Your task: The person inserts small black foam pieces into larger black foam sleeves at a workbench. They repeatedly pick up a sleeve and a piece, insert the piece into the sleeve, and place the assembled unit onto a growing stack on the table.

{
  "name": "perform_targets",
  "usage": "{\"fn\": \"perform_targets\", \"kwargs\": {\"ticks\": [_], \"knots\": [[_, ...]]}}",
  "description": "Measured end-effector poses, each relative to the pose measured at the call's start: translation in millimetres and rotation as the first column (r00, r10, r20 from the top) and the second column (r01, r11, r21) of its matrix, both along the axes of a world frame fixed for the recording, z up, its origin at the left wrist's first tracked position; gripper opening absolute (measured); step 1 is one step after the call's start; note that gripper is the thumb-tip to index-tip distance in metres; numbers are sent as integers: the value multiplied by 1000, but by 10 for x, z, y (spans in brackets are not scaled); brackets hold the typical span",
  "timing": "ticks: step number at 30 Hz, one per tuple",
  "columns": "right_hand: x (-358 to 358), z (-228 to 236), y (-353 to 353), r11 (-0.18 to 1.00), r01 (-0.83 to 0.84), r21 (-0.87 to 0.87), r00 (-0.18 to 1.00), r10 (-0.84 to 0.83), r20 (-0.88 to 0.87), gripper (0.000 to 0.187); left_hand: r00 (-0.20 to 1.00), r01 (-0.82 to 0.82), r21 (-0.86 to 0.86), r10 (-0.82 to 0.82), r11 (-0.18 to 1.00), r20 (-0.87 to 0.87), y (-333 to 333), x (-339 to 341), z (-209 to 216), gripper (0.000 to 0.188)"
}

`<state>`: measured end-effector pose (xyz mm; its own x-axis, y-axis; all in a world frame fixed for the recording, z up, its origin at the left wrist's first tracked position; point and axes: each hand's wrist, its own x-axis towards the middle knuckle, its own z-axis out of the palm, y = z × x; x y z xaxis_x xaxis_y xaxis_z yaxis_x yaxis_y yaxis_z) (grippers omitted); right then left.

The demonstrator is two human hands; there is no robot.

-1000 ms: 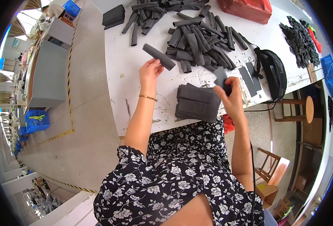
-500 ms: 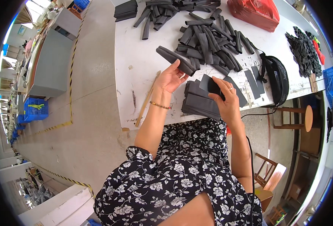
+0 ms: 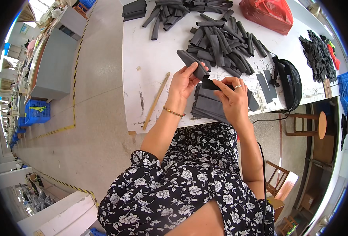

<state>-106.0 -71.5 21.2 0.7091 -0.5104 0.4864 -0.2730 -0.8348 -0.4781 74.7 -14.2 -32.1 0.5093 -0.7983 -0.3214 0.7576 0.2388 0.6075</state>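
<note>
My left hand [image 3: 184,82] is closed round a dark grey rolled fabric tube [image 3: 188,59], its far end tilted up and left. My right hand [image 3: 233,101] pinches a flat black piece [image 3: 209,84] between thumb and fingers. That piece meets the near end of the tube, though whether it goes inside cannot be made out. Below both hands lies a stack of flat dark grey fabric pieces [image 3: 208,108] at the table's near edge. Just beyond is a heap of similar rolled tubes [image 3: 217,43].
A wooden stick [image 3: 156,100] lies left of the stack on the white table [image 3: 132,86]. To the right are loose dark strips [image 3: 265,85], a black pouch [image 3: 289,83] and a cord. Farther off sit a red plastic bag [image 3: 267,15] and a dark pile [image 3: 319,55].
My left hand has moved right and slightly nearer with the tube. My right hand has brought the flat piece from above the stack to the tube's near end.
</note>
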Motion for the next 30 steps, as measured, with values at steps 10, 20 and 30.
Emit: {"fn": "perform_targets", "kwargs": {"ticks": [10, 20, 30], "knots": [[-20, 67, -48, 971, 69, -227, 998, -65, 23, 28, 996, 37, 57, -42, 998, 80, 75, -82, 29, 25], [142, -4, 111, 959, 132, -251, 990, -116, 75, 50, 896, -306, -87, 317, 948, 311, 146, -569, 385, 38], [-42, -154, 179, 997, -50, 55, 994, 44, 102, 52, 944, 60, -371, 69, 927, 324, 102, -470, 278, 27]]}}
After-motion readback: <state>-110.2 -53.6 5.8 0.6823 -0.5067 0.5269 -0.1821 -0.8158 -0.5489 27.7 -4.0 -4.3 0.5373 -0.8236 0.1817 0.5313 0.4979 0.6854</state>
